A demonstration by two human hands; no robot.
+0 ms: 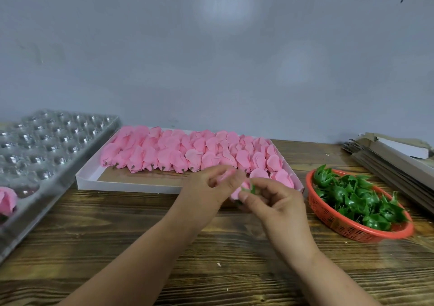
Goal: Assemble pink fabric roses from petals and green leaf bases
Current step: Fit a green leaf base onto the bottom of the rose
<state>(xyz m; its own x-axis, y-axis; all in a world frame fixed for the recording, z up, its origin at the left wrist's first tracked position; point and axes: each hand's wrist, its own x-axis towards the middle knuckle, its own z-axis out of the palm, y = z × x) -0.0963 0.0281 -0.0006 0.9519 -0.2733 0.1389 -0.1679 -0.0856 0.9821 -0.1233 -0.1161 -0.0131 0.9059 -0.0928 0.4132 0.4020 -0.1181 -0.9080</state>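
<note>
Wooden table [141, 247] carries a clear cavity tray [47, 146] at left with one finished rose [7, 200], a white box [122, 183] of pink petal heads [187, 153] at centre, and a red basket [328, 214] of green leaf bases [352, 200] at right, probably for easy reach. Left hand [209, 193] curls round a pink rose head [239, 189] to steady it. Right hand [279, 202] pinches a green leaf base [250, 189] against it, likely seating it.

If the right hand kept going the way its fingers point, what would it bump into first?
The right hand points up and left, so it would probably first meet the left hand, which holds the same pink rose. Past that lies the white tray of petals. Depth is hard to judge.
</note>
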